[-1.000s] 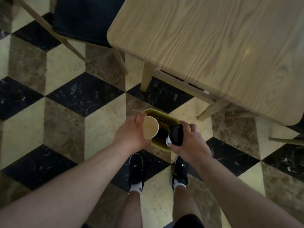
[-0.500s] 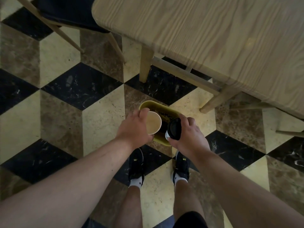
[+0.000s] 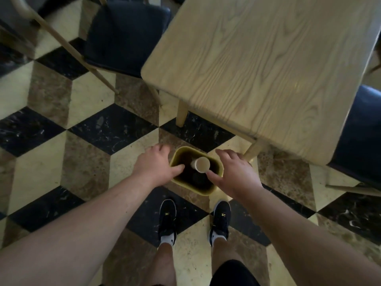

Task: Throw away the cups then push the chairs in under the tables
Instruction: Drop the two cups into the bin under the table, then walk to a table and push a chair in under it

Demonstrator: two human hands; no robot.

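Since the picture a second before, both cups had left the hands: the left hand [image 3: 157, 165] and the right hand [image 3: 235, 172], which had each been gripping a cup over the bin, were now spread wide, fingers apart and holding nothing. They hung on either side of the yellow bin [image 3: 217, 165], which stood on the chequered floor [image 3: 86, 141] just in front of the person's shoes, near the close corner of the table. The tan paper cup [image 3: 201, 164] showed inside the bin's opening, mouth up, either dropping or already resting high on the contents; which one could not be told. The dark-lidded cup was hard to pick out against the black interior, though a dim rounded shape lay low in the bin beneath the tan one.

The tabletop [image 3: 268, 69] carried nothing in the part that showed. The throwing-away half of the task therefore looked finished, at least for these two cups. What remained, by my reading, was the chairs. A dark-seated chair [image 3: 127, 36] stood at the far left, beside the table's corner, not under it. Another dark seat [image 3: 360, 137] showed at the right edge, partly past the tabletop. Both seemed to need pushing in.
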